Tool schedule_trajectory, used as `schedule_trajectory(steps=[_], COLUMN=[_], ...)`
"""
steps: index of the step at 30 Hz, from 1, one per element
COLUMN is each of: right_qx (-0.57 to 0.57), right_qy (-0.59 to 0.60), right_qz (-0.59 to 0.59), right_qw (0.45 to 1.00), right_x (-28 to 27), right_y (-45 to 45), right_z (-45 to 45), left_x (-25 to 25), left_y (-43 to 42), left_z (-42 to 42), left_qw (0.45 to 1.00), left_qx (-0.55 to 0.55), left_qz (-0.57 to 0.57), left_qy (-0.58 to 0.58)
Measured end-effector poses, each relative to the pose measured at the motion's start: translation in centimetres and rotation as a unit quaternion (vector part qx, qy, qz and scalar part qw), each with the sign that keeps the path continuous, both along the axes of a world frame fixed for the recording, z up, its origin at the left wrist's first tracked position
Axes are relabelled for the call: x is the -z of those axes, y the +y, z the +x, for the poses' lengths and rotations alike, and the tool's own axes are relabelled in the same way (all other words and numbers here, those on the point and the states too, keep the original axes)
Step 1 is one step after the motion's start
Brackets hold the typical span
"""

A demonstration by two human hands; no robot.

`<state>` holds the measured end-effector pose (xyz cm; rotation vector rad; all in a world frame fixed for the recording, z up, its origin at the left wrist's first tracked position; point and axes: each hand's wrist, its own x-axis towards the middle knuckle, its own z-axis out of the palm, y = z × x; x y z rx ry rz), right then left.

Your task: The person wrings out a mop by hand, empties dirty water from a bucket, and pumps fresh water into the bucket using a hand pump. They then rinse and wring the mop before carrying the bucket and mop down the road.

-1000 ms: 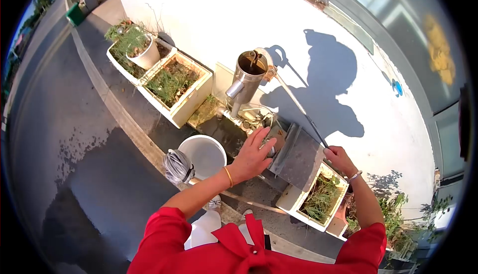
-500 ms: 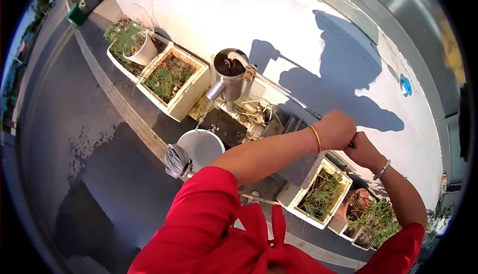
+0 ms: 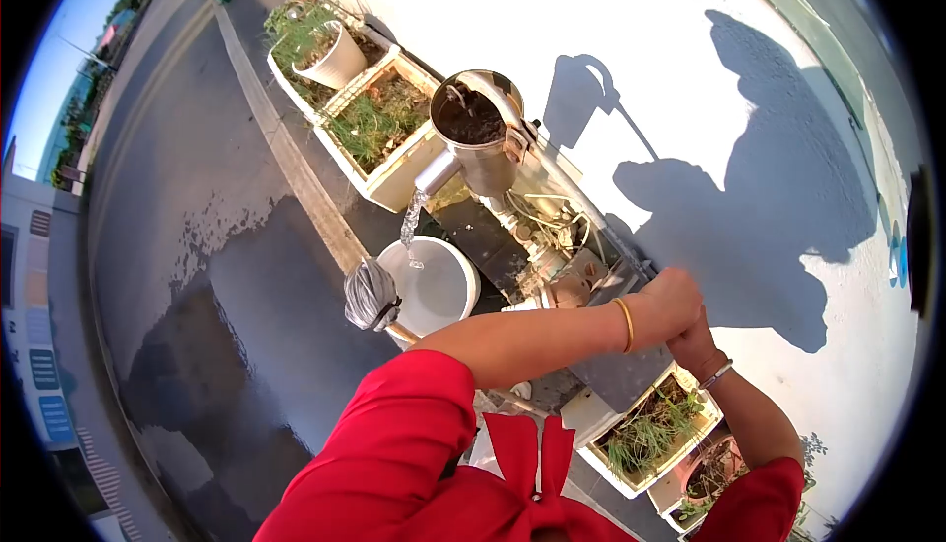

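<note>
White wall (image 3: pixel 631 10), sunlit | your left hand (image 3: pixel 673 303) and partly covered right hand (image 3: pixel 696 342) are closed around pump handle (image 3: pixel 591 212), hiding its end | pump (image 3: pixel 485 169) stands ahead of both hands

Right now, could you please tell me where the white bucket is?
In the head view, the white bucket stands left of centre, under the metal spout pouring water, with the grey mop head beside its left edge.

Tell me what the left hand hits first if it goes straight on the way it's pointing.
Likely the white wall, on its shadowed part; the left hand is closed around the pump handle, and depth is unclear from one view.
</note>
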<state>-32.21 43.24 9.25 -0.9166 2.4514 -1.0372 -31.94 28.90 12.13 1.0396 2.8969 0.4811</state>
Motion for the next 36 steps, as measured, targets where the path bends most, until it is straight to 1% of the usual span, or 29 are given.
schedule_trajectory(steps=[1,2,3,4,6,7,9,10,12,13,14,15,16,17,18,19,20,22,23,24,26,27,29,30,32,33,34,36], right_qx=[0.014,0.028,0.023,0.017,0.059,0.056,0.032,0.038,0.065,0.069,0.068,0.069,0.034,0.026,0.043,0.054,0.062,0.083,0.112,0.075,0.081,0.079,0.062,0.058,0.043,0.036,0.029,0.028], right_qy=[0.013,0.028,0.011,0.015,0.112,0.115,0.019,0.035,-0.044,-0.024,-0.071,-0.125,-0.111,-0.148,-0.179,-0.199,-0.218,-0.251,-0.230,-0.161,-0.190,-0.196,-0.179,-0.183,-0.186,-0.162,-0.165,-0.078], right_qz=[-0.048,-0.096,-0.100,-0.099,-0.175,-0.172,-0.129,-0.120,-0.038,-0.041,-0.013,0.018,0.018,0.087,0.184,0.200,0.214,0.195,0.216,0.130,0.129,0.128,0.058,0.058,0.087,0.067,0.065,-0.031], right_qw=[0.999,0.995,0.995,0.995,0.976,0.977,0.991,0.991,0.996,0.996,0.995,0.990,0.993,0.985,0.965,0.958,0.950,0.945,0.942,0.975,0.970,0.969,0.980,0.980,0.978,0.984,0.984,0.996], right_x=[1.1,2.3,4.3,6.0,7.8,7.2,4.7,3.9,2.9,-0.2,-3.6,-7.4,-11.7,-16.0,-22.0,-25.2,-26.4,-23.0,-20.0,-17.7,-15.9,-14.7,-12.0,-10.8,-8.3,-7.2,-5.8,-2.6], right_y=[-1.1,-1.9,-2.1,-3.1,-5.1,-5.1,-4.4,-3.4,-1.7,-1.9,-1.3,-0.7,-0.9,-1.0,-3.3,-4.4,-4.9,-4.3,-3.1,-1.7,-0.9,-0.4,0.4,0.7,1.1,0.8,0.6,0.1], right_z=[0.3,0.5,0.7,1.0,2.4,2.6,3.1,3.5,3.7,3.6,3.9,5.2,5.4,5.3,6.0,6.3,6.2,6.3,6.3,5.6,3.9,3.2,2.3,1.9,1.3,1.1,1.0,1.0], left_x=[0.6,1.1,1.5,2.1,3.5,3.7,2.9,2.3,0.4,-1.7,-3.7,-5.8,-7.8,-10.8,-14.1,-15.7,-15.6,-14.6,-13.3,-12.6,-10.7,-10.0,-8.1,-7.2,-5.3,-4.5,-3.7,-2.0], left_y=[-0.5,-1.1,-1.7,-2.3,-3.3,-3.5,-3.3,-2.9,-2.5,-2.6,-2.6,-2.1,-1.9,-2.3,-2.9,-3.3,-3.5,-3.8,-2.8,-2.4,-1.4,-1.1,-0.2,0.2,0.4,0.3,0.3,0.0], left_z=[0.1,0.4,0.6,0.9,1.7,2.0,2.3,2.5,2.9,3.5,3.4,3.6,3.7,3.7,3.6,3.5,3.4,3.3,3.9,3.0,2.5,2.0,1.1,0.8,0.5,0.4,0.3,0.3], left_qw=[1.000,0.999,0.998,0.998,0.994,0.994,0.995,0.996,0.996,0.994,0.993,0.995,0.995,0.994,0.991,0.987,0.987,0.972,0.991,0.992,0.994,0.993,0.996,0.997,0.998,0.998,0.998,0.997], left_qx=[-0.005,0.003,0.010,0.005,0.014,0.011,0.023,0.029,0.038,0.051,0.054,0.067,0.081,0.087,0.097,0.105,0.107,0.147,0.097,0.094,0.057,0.058,0.054,0.050,0.050,0.054,0.048,0.045], left_qz=[-0.002,-0.032,-0.061,-0.060,-0.107,-0.103,-0.088,-0.079,-0.067,-0.046,-0.047,-0.010,0.027,0.030,0.078,0.123,0.122,0.181,0.083,0.080,0.087,0.099,0.072,0.047,0.033,0.019,0.017,-0.011], left_qy=[0.000,-0.012,-0.023,-0.018,-0.029,-0.026,0.026,0.042,0.038,0.082,0.096,0.079,0.060,0.061,0.038,0.013,0.010,0.004,-0.026,-0.029,-0.039,-0.023,-0.023,-0.018,-0.024,-0.028,-0.031,-0.058])
